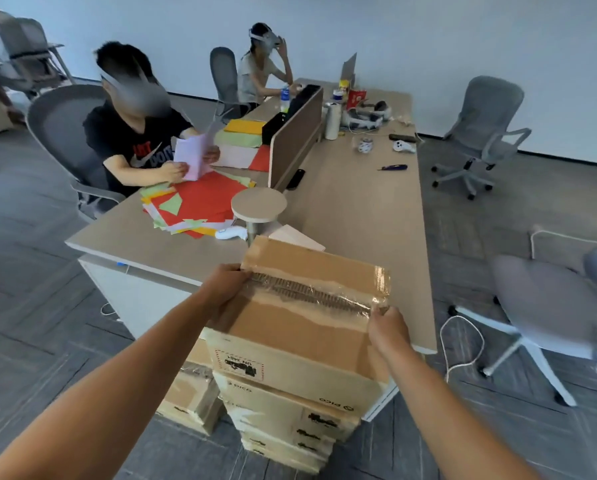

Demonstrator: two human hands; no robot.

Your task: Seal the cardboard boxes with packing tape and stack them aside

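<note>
My left grip curls over the left edge of the top box, at one end of the tape along its seam. My right grip clasps the right edge at the tape's other end. The box sits atop a stack on the floor, just beside the surface.

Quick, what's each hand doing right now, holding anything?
Left hand: grips the left end of the top box.
Right hand: grips its right end, by the tape.
</note>
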